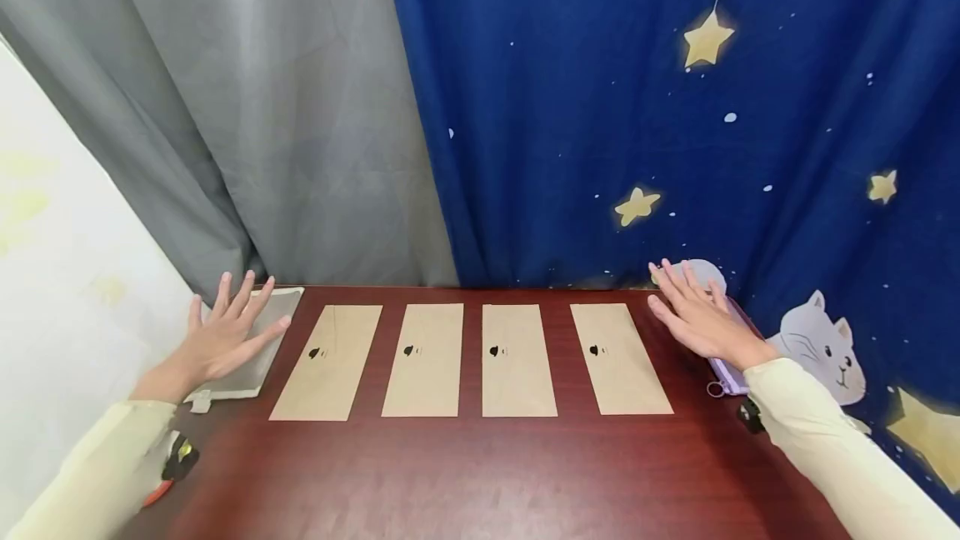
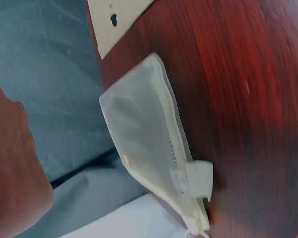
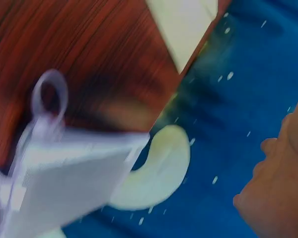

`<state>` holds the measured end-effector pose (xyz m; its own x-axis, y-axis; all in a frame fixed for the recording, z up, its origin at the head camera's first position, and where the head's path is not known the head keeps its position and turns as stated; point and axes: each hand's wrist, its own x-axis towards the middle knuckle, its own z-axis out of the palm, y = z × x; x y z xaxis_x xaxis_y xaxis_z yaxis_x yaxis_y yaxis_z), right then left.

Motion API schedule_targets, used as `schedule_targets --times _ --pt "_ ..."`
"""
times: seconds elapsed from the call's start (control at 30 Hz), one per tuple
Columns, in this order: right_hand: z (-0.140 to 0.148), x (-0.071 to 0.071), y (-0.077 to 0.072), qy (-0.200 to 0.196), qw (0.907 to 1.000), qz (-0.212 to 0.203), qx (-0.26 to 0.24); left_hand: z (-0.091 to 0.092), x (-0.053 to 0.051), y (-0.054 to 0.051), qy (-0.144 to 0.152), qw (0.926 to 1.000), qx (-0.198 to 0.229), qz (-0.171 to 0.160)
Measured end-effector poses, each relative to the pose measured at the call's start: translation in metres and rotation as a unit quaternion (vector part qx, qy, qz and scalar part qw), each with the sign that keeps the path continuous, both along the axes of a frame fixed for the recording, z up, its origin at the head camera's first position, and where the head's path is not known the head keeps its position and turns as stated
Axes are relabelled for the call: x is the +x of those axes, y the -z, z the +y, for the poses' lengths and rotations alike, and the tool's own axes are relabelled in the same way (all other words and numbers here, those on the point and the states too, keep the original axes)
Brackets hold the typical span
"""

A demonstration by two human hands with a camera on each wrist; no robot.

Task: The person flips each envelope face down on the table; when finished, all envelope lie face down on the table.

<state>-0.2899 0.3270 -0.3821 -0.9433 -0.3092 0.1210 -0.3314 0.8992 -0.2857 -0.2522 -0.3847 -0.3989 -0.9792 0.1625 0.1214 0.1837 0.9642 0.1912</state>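
My left hand (image 1: 228,336) hovers with spread, straight fingers above a white zippered mesh pouch (image 2: 141,116) at the table's left end. On the other side, my right hand (image 1: 701,315) is held up with fingers extended, near a purple zippered pouch (image 3: 69,178) with a ring on its zip. Neither hand holds anything. Between them lie several flat brown paper envelopes in a row: a leftmost envelope (image 1: 326,382), a second envelope (image 1: 427,382), a third envelope (image 1: 517,382) and a rightmost envelope (image 1: 630,382). Each bears a small black hat print.
The dark red wooden table (image 1: 450,473) ends at a grey curtain (image 1: 315,107) and a blue starry curtain (image 1: 555,107). A white wall or panel (image 1: 67,273) borders the left. Cat figures (image 1: 825,348) appear on the blue curtain at right.
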Motion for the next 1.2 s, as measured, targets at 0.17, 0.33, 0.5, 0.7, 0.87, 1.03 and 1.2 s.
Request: schedule_targets --times 0.17,0.33,0.5,0.7,0.87,1.03,1.2 --pt "-0.042 -0.007 0.008 -0.026 0.9942 -0.012 -0.103 0.016 0.001 0.003 0.018 0.9979 0.052 -0.035" --pt "-0.106 -0.015 0.019 -0.062 0.9777 -0.039 -0.197 0.033 0.000 0.005 0.044 0.9922 0.092 -0.071" --pt "-0.179 -0.019 0.025 -0.114 0.9236 -0.127 -0.343 0.045 0.004 0.004 0.044 0.9809 0.154 -0.110" --pt "-0.247 -0.020 0.021 -0.137 0.7842 -0.297 -0.527 0.053 0.003 -0.001 0.048 0.9445 0.283 -0.160" --pt "-0.290 -0.021 0.022 -0.127 0.6715 -0.401 -0.610 0.058 0.002 -0.003 0.038 0.8954 0.395 -0.202" --pt "-0.326 -0.018 0.029 -0.083 0.5259 -0.512 -0.674 0.060 0.000 -0.005 -0.016 0.8869 0.407 -0.218" --pt "-0.360 -0.014 0.038 -0.012 0.4423 -0.594 -0.672 0.068 -0.002 -0.003 -0.106 0.9090 0.341 -0.216"
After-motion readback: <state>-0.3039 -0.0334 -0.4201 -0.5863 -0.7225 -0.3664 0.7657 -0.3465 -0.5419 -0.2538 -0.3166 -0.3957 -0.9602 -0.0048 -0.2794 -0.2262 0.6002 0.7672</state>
